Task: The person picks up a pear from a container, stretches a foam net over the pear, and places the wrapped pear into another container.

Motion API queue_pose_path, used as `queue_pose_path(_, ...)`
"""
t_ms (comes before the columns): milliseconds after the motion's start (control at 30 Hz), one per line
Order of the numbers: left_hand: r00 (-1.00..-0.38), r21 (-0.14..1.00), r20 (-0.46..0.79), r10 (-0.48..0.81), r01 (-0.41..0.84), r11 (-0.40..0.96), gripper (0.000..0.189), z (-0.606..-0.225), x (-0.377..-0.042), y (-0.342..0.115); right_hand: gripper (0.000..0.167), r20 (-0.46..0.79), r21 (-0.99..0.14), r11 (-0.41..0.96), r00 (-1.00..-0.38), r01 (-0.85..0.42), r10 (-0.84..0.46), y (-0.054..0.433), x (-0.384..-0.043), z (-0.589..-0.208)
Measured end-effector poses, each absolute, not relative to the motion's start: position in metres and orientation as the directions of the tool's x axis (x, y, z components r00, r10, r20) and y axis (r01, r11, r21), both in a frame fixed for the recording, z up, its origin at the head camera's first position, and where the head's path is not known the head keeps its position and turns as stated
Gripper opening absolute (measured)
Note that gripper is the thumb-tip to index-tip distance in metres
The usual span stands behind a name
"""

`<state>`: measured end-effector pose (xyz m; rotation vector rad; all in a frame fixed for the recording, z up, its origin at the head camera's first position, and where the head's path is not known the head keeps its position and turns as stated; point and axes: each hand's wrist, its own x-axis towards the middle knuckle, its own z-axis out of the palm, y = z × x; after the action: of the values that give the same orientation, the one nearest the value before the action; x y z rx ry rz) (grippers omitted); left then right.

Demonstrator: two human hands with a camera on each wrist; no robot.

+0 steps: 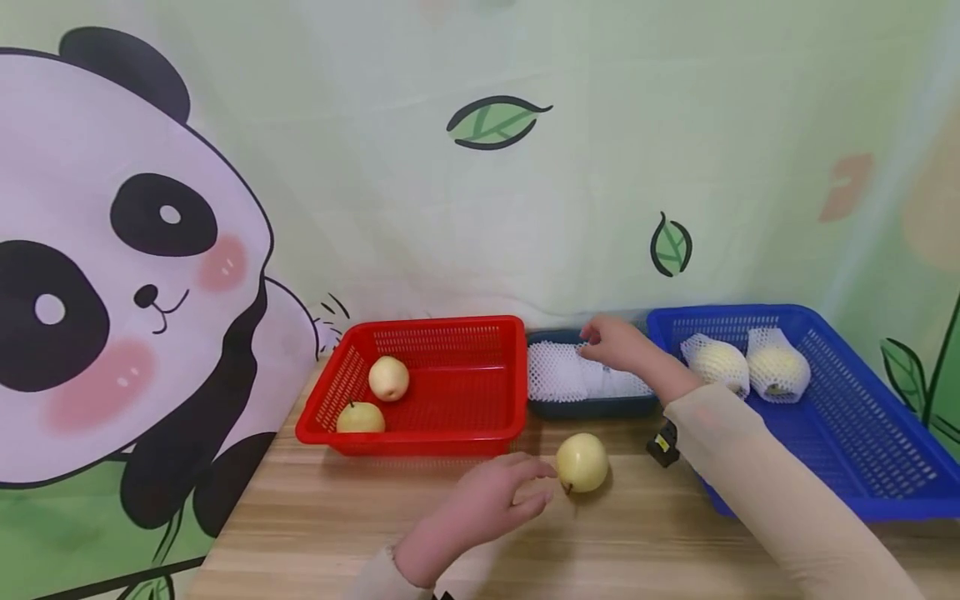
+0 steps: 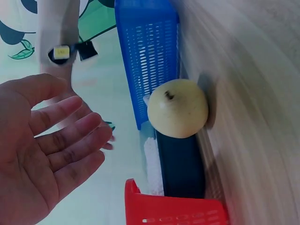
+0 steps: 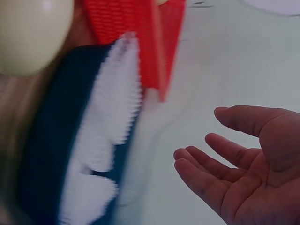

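A yellow pear (image 1: 582, 462) rests on the wooden table in front of a dark blue tray (image 1: 592, 408). My left hand (image 1: 491, 496) is beside the pear's left side, fingers apart and relaxed, with nothing held; the left wrist view shows its palm and loosely bent fingers. Over the tray hovers my right hand (image 1: 618, 343), its fingers loosely bent and holding nothing in the right wrist view. White foam net sleeves (image 1: 555, 371) lie piled in the tray beneath it.
To the left stands a red basket (image 1: 450, 436) with two bare pears (image 1: 388, 379) inside. A larger blue basket (image 1: 847, 504) on the right holds two pears in foam nets (image 1: 778, 371). Behind everything hangs a printed panda curtain (image 1: 375, 167).
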<state>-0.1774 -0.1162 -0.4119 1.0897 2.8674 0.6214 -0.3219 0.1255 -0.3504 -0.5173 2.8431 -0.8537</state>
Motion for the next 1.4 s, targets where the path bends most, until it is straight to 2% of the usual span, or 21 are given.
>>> queue_pose_path(100,-0.745,0.351,0.146,0.651,0.654,0.67,0.027,-0.416,-0.175,-0.119,0.044,-0.091,-0.554,0.803,-0.944,-0.217,-0.318,0.12,-0.337,-0.367)
queue_pose_path(233,-0.736,0.34,0.176,0.654,0.669,0.661,0.025,-0.42,-0.174,-0.123,0.051,-0.21,-0.662,0.748,-0.948,-0.044,-0.241,0.115,-0.349,-0.387)
queue_pose_path(333,-0.757,0.368,0.156,0.634,0.641,0.674,0.027,-0.42,-0.173,-0.125,0.055,-0.281,-0.762,0.639,-0.941,0.099,-0.19,0.113,-0.355,-0.4)
queue_pose_path(500,-0.802,0.404,0.123,0.584,0.578,0.709,0.029,-0.419,-0.169,-0.13,0.06,-0.344,-0.801,0.563,-0.926,0.204,-0.155,0.111,-0.358,-0.418)
queue_pose_path(700,-0.822,0.43,0.103,0.56,0.545,0.72,0.029,-0.422,-0.163,-0.134,0.056,-0.376,-0.81,0.54,-0.909,0.228,-0.18,0.112,-0.356,-0.437)
queue_pose_path(867,-0.819,0.428,0.14,0.557,0.557,0.712,0.027,-0.426,-0.16,-0.135,0.058,-0.379,-0.827,0.508,-0.906,0.242,-0.186,0.111,-0.362,-0.449)
queue_pose_path(967,-0.822,0.434,0.138,0.552,0.551,0.713,0.026,-0.429,-0.158,-0.136,0.065,-0.364,-0.862,0.45,-0.902,0.232,-0.231,0.116,-0.375,-0.466)
queue_pose_path(1067,-0.827,0.444,0.111,0.551,0.537,0.717,0.026,-0.43,-0.157,-0.136,0.072,-0.33,-0.896,0.394,-0.9,0.203,-0.287,0.132,-0.413,-0.511)
queue_pose_path(1133,-0.824,0.448,0.107,0.557,0.54,0.713,0.025,-0.43,-0.157,-0.135,0.072,-0.324,-0.909,0.362,-0.898,0.208,-0.298,0.142,-0.435,-0.539)
queue_pose_path(1200,-0.819,0.447,0.112,0.563,0.548,0.708,0.025,-0.43,-0.157,-0.134,0.07,-0.332,-0.908,0.354,-0.903,0.226,-0.273,0.148,-0.445,-0.549)
queue_pose_path(1233,-0.816,0.445,0.115,0.566,0.552,0.705,0.025,-0.43,-0.157,-0.133,0.067,-0.32,-0.915,0.336,-0.907,0.222,-0.272,0.15,-0.445,-0.55)
queue_pose_path(1400,-0.81,0.436,0.135,0.571,0.566,0.699,0.025,-0.43,-0.159,-0.131,0.059,-0.312,-0.904,0.358,-0.932,0.232,-0.186,0.14,-0.393,-0.49)
